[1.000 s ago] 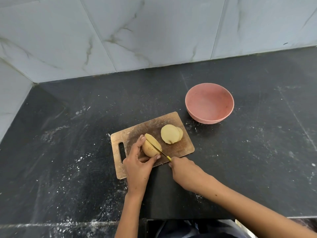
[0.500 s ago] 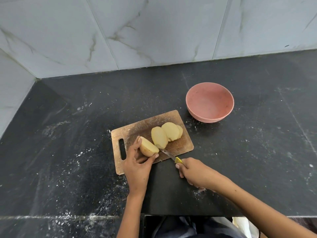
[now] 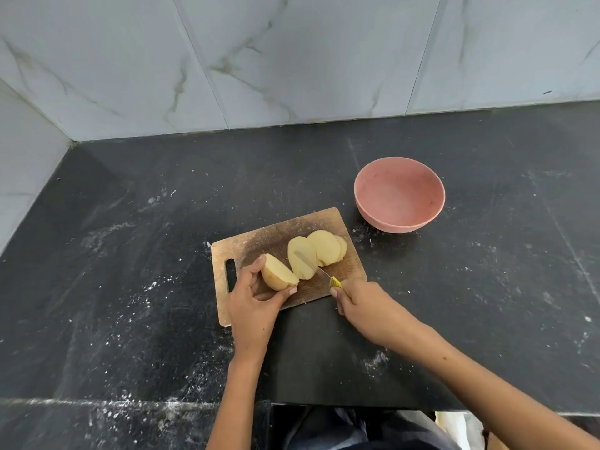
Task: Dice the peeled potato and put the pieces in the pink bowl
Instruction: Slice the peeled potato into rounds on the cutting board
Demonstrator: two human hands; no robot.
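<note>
Right at the fingertips, the left hand is curling its thumb and fingers round the rounded end piece of the peeled potato, pinning it to the near left part of the wooden cutting board; the piece's pale, smooth cut face is tilting up and to the right. The right hand is closing its fingers around the ribbed yellow handle of a small knife, just off the board's near right corner. The thin metal blade is reaching up and left, lying flat against the face of the nearest potato slice, which is leaning back on the others.

Behind that slice, two or three more oval slices are overlapping like fallen tiles toward the board's far right corner, their surfaces matte and creamy yellow. No dice are showing yet; every piece is sitting on the board.

The board itself is a worn, scratched brown rectangle with rounded corners and a slot handle at its left end, lying askew near the middle of the counter. The counter is dark, dull stone, streaked and dusted with whitish specks. Just beyond the board's far right corner, the pink bowl is standing apart from it, round, matte and holding nothing. Glossy grey-veined marble tiles are rising along the counter's far and left edges.
</note>
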